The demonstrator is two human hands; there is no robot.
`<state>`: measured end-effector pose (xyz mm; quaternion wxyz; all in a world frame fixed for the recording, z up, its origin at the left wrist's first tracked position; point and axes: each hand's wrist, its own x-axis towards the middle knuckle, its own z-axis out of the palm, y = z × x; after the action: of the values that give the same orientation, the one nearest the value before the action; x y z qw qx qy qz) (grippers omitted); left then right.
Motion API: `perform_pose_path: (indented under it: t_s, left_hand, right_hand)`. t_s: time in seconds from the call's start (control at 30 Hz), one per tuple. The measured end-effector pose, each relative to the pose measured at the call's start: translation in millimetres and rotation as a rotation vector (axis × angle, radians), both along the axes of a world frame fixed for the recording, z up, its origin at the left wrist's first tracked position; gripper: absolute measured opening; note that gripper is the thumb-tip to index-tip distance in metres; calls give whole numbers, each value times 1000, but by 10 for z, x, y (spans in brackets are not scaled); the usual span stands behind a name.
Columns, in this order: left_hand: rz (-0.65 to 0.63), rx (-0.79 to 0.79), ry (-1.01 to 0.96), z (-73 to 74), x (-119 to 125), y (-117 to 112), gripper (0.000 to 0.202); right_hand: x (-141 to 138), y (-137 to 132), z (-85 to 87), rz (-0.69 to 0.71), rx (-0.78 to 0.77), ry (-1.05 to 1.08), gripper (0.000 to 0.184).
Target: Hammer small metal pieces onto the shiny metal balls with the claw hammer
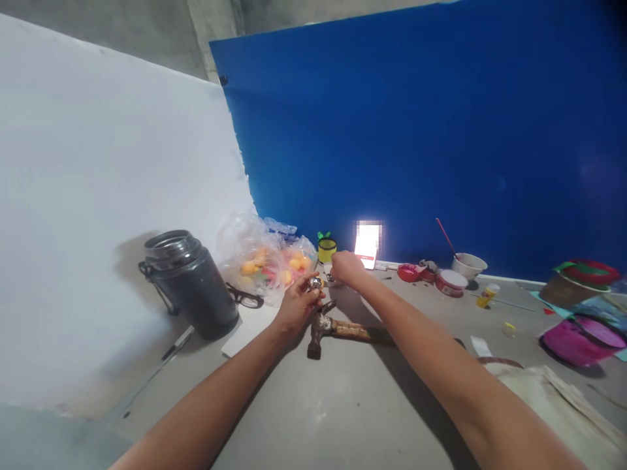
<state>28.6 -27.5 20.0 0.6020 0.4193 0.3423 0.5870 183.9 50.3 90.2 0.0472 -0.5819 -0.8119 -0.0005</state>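
Note:
My left hand is closed around a small, shiny silver round piece, held up between thumb and fingers. Something yellowish shows at its right side. Just to the right, my right hand is closed with its fingers curled down. A small shiny bit shows at its fingertips, too small to name. Below both hands a claw hammer with a worn wooden handle lies on the table, its head near my left wrist. My right forearm covers part of the handle.
On the grey table, a dark wide-mouth flask, glasses and a clear plastic bag stand left. Behind are a yellow cup and bright phone. Rightward: white bowl, pink pouch, pale cloth.

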Motion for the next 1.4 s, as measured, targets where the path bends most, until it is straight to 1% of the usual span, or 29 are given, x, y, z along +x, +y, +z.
perform_pose_path:
  t_s: [0.13, 0.2, 0.27, 0.33, 0.37, 0.5, 0.63, 0.73, 0.87, 0.97, 1.07, 1.23, 1.4]
  left_hand:
    - [-90, -81, -123, 61, -23, -11, 52]
    - [-117, -100, -147, 94, -25, -34, 47]
    - [-157, -104, -152, 121, -19, -61, 43]
    - [-194, -97, -147, 139, -4, -89, 43]
    - [-208, -92, -141, 144, 5, -102, 43]
    - [-247, -83, -98, 150, 44, -145, 47]
    - [-241, -102, -50, 149, 63, -164, 49]
    - [-216, -113, -23, 147, 60, -158, 51]
    - [-194, -111, -19, 145, 51, -149, 50]
    - [-197, -118, -22, 152, 52, -153, 50]
    - [-188, -119, -12, 153, 63, -159, 50]
    - [-184, -101, 44, 121, 84, -170, 50]
    - [-162, -63, 85, 108, 95, -191, 49]
  right_hand:
    - [107, -166, 1, 4, 53, 159, 22]
    - [176, -305, -34, 12, 25, 315, 18]
    - [251, -461, -76, 17, -77, 637, 10]
    - [318, -617, -116, 18, -223, 926, 10]
    - [345, -689, -136, 23, -293, 1033, 12]
    - [395, -898, -250, 65, -488, 1332, 21]
    - [400, -944, -420, 24, -602, 1530, 33]
    - [415, -925, -490, 5, -642, 1635, 36]
    - [419, -929, -465, -14, -650, 1738, 38]
    - [396, -945, -454, -34, -689, 1801, 42]
    - [380, -932, -504, -22, -717, 1823, 47]
    - [396, -886, -608, 10, -683, 1835, 50]
    - [407, -901, -602, 53, -748, 1779, 45]
